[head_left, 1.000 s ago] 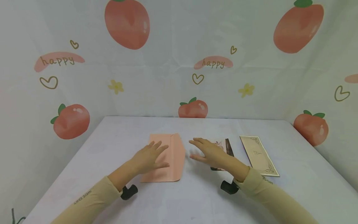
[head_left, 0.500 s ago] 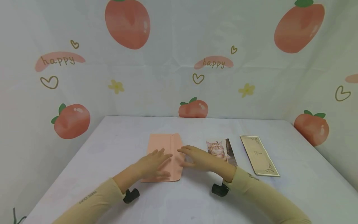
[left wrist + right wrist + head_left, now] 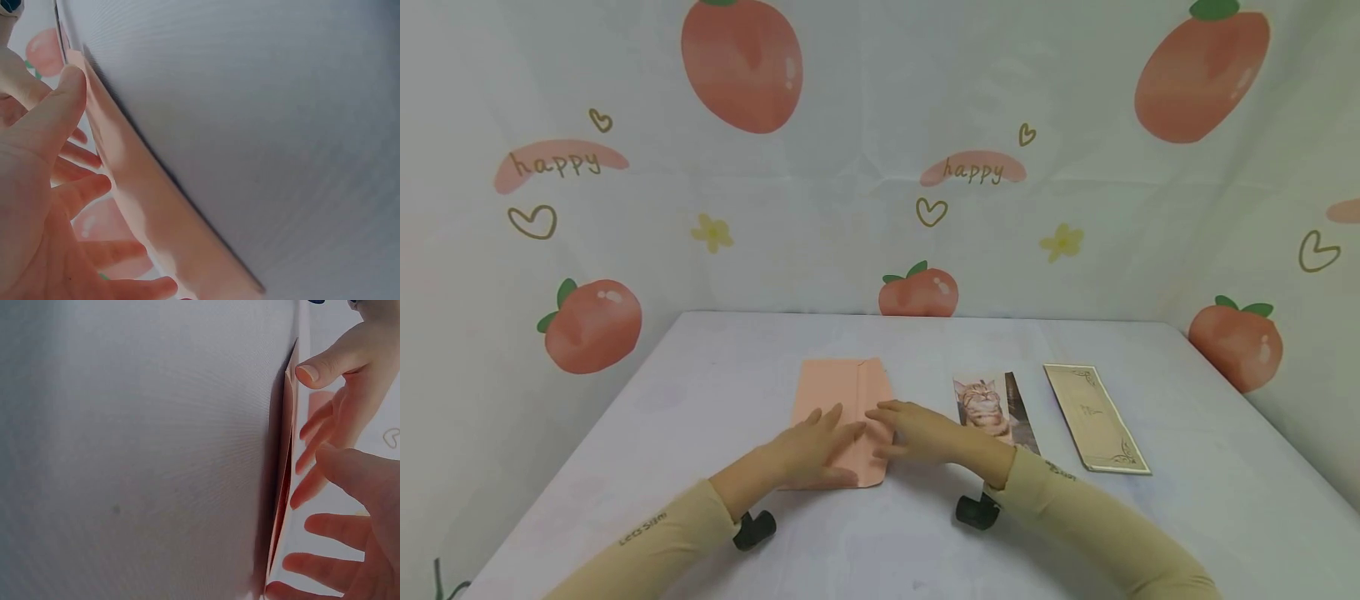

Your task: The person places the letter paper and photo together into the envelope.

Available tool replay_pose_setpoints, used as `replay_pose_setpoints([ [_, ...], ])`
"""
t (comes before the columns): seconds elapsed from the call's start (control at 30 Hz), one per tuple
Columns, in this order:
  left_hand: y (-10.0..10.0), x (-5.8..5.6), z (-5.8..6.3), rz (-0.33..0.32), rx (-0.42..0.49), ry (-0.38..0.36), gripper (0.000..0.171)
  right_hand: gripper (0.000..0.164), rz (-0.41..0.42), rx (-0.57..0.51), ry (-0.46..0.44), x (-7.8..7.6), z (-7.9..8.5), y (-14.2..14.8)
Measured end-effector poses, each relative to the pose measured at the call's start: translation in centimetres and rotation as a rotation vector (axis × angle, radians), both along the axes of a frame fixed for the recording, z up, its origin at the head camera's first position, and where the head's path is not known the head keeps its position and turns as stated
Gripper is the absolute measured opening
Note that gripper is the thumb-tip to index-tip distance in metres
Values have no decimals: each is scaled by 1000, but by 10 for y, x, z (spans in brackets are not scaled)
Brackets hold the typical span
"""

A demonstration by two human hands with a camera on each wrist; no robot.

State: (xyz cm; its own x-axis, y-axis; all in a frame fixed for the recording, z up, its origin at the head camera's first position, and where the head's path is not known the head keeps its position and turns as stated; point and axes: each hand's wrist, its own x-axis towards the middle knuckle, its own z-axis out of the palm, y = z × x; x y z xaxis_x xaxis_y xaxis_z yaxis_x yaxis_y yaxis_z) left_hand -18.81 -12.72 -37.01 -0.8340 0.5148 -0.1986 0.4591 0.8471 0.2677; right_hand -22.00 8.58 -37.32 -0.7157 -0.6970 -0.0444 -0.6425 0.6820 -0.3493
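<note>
A peach-pink envelope (image 3: 831, 383) lies flat on the white table, its flap side toward the right. My left hand (image 3: 808, 454) is over its lower left part, fingers spread and straight. In the left wrist view that hand (image 3: 37, 187) stands close above the envelope (image 3: 150, 194), with nothing in its grasp. From the right, my right hand (image 3: 925, 433) reaches over the flap, fingers loosely extended. The right wrist view has the right hand (image 3: 369, 512) with its lowest fingertips right at the envelope's edge (image 3: 281, 462) and the left hand beyond.
To the right lies a card with a cat picture (image 3: 983, 404), partly covered by the right forearm. Farther right is a long beige card (image 3: 1093, 417) with ornamental corners. A fruit-printed cloth (image 3: 850, 233) hangs behind the table (image 3: 715, 358).
My right hand has moved left and down, from beside the cat card to over the envelope's flap, uncovering more of that card. My left hand has lowered slightly. The envelope stays in place.
</note>
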Motion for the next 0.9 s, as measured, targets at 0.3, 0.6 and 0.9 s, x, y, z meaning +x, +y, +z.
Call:
replay_pose_setpoints([
  [0.3,0,1,-2,38,-10,-36,73,57,7,66,9,-1,-4,-3],
  [0.6,0,1,-2,56,-9,-31,67,56,-15,151,12,3,-4,-5],
  [0.9,-4,-2,1,18,12,9,58,56,4,199,30,2,-3,-6],
])
